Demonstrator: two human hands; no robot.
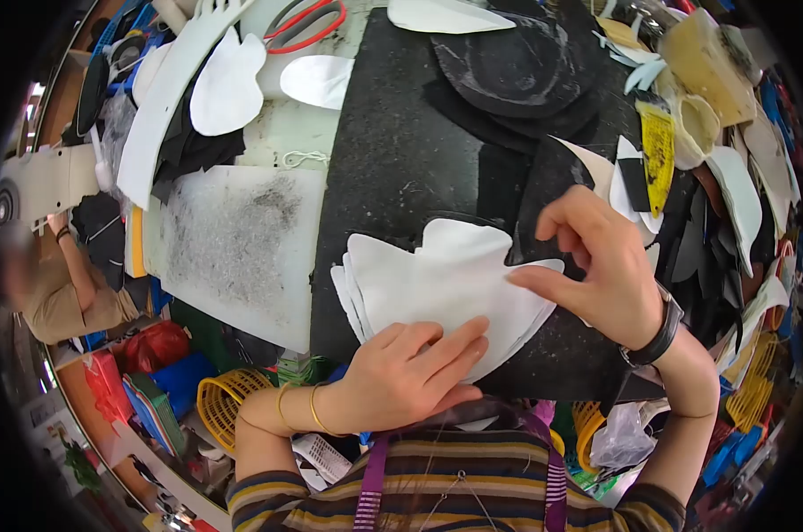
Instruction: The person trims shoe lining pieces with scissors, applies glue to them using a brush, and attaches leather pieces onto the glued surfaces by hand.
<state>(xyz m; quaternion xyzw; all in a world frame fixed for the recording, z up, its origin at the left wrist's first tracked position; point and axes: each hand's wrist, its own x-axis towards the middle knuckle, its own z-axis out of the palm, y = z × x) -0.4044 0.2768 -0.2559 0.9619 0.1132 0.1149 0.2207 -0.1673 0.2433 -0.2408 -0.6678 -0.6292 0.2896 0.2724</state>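
A fanned stack of white cut-out sheet pieces point(446, 279) with curved, notched edges lies on the black work surface point(392, 133) in front of me. My left hand point(410, 368) rests flat over the lower edge of the stack, fingers stretched out. At the stack's right side is my right hand point(601, 266), its thumb against or just over the edge of the white pieces. Thumb and bent forefinger stand apart, and I see nothing between them. Just beyond that hand lies a black piece with a pale underside point(587, 164).
Round black pieces point(508, 66) lie at the back. Red-handled scissors point(308, 22), a scuffed white board point(242, 248) and loose white cut-outs point(228, 84) are to the left. A yellow tool point(656, 155) and scraps crowd the right. Another person point(73, 284) sits at far left.
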